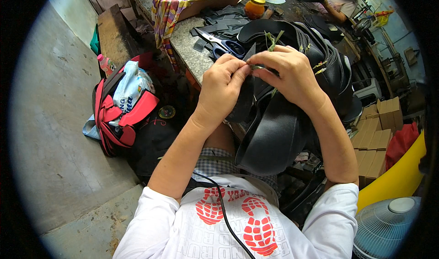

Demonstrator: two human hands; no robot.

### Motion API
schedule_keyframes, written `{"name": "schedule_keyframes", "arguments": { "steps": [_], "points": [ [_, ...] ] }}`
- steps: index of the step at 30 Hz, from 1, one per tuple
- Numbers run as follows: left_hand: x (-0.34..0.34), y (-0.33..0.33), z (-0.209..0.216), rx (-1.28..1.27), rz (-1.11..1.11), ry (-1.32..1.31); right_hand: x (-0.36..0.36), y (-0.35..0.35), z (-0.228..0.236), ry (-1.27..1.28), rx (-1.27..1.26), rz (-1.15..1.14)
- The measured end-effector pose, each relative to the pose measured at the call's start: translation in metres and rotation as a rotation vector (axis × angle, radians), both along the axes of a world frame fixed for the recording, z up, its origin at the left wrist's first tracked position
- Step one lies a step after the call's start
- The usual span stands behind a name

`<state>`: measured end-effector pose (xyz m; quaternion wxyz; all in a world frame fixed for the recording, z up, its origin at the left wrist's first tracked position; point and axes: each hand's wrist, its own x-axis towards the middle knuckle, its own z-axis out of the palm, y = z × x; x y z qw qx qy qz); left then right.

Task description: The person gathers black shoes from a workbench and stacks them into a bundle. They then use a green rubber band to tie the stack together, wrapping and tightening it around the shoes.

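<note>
My left hand (222, 87) is closed, thumb and forefinger pinching the edge of a black leather-like piece (244, 96) that hangs down below the fingers. Close against it, my right hand (286, 71) has its thumb and forefinger bent together near the same edge; what lies between them is too small to make out. Thin greenish ties (273, 40) stick up behind the right hand. Beneath and beyond both hands lies a large heap of curved black strips (279, 133), bundled in loops. Blue-handled scissors (220, 43) rest blades apart on the table, just beyond my left hand.
An orange jar with yellow lid (254, 7), black scraps (224, 22) and a cardboard box (206, 5) sit on the stone-topped table (185, 41). A red-and-black bag (130, 115) lies left. A fan (388, 227) and cartons (372, 137) stand right. Another person (338, 5) works across the table.
</note>
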<state>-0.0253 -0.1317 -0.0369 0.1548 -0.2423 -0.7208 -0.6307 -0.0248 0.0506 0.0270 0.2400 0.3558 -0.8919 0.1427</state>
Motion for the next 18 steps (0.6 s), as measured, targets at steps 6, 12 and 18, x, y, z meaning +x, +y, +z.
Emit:
{"name": "schedule_keyframes", "arguments": {
  "steps": [6, 12, 18],
  "points": [
    [0.002, -0.003, -0.005, -0.054, -0.078, -0.084, 0.004, 0.002, 0.003, 0.035, 0.02, -0.016],
    [0.001, -0.003, -0.014, 0.149, -0.044, -0.094, 0.009, -0.003, 0.004, 0.12, 0.068, -0.174],
    [0.009, -0.002, -0.011, 0.108, 0.002, -0.087, 0.009, -0.004, 0.002, 0.065, 0.074, -0.18]
  ]
}}
